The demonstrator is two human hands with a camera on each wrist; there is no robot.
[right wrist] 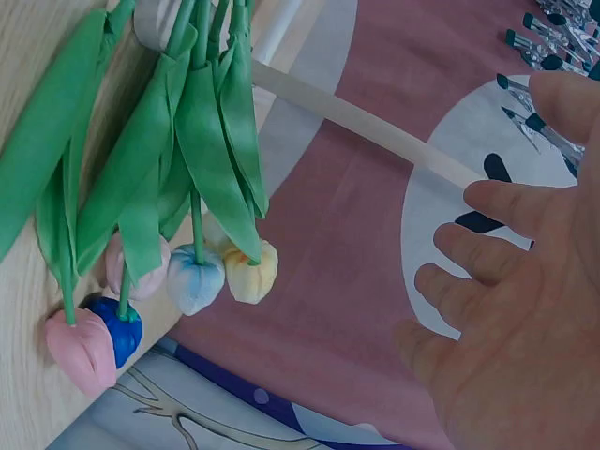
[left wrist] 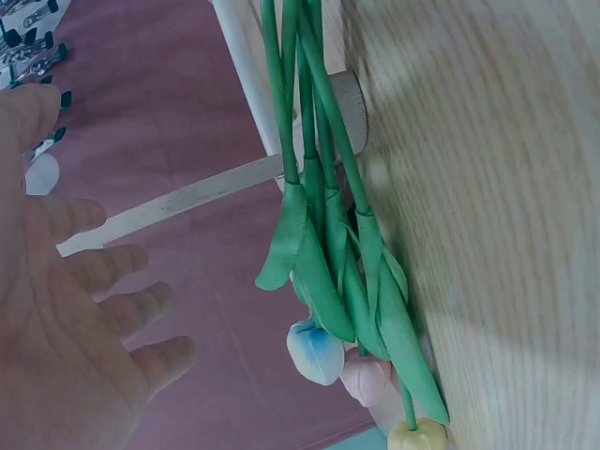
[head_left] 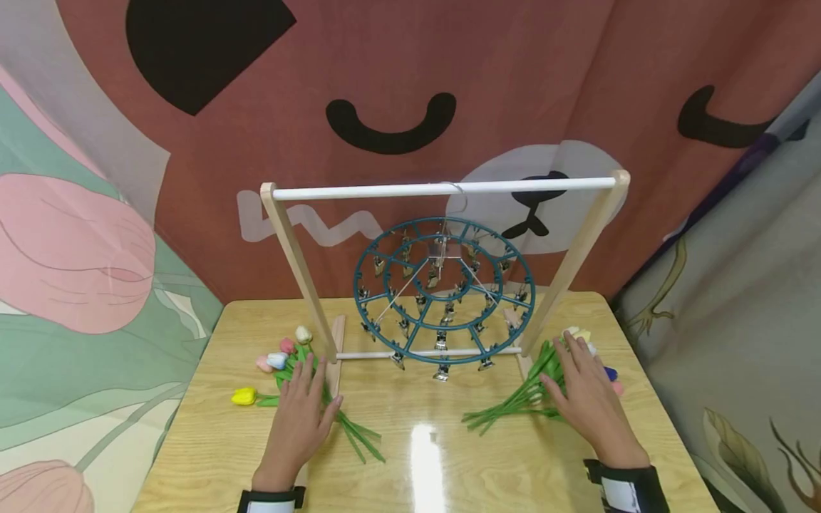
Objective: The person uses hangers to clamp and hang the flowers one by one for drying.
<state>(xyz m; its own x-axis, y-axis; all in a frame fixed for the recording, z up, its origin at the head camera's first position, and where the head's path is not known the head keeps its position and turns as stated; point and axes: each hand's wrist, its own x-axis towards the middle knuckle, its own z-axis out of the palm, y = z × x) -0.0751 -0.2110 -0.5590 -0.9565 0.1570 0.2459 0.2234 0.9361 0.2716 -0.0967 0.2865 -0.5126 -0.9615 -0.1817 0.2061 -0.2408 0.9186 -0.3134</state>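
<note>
My left hand (head_left: 299, 410) hovers over a bunch of artificial tulips (head_left: 360, 431) lying on the left of the table, its fingers extended. In the left wrist view a gap shows between the palm (left wrist: 75, 337) and the green leaves. My right hand (head_left: 586, 395) is held likewise above a second bunch of tulips (head_left: 507, 407) on the right, fingers spread and holding nothing. Pink, blue and pale yellow blooms (right wrist: 251, 270) show in the right wrist view. Between the hands hangs a round teal clip hanger (head_left: 413, 335) with many metal clips.
A wooden stand (head_left: 291, 249) with a white top rod (head_left: 359, 190) carries the hanger. Its feet stand on the light wood table (head_left: 256, 470). Behind it hangs a reddish-brown printed cloth (head_left: 513, 64). One yellow tulip (head_left: 244, 396) lies slightly apart at the left.
</note>
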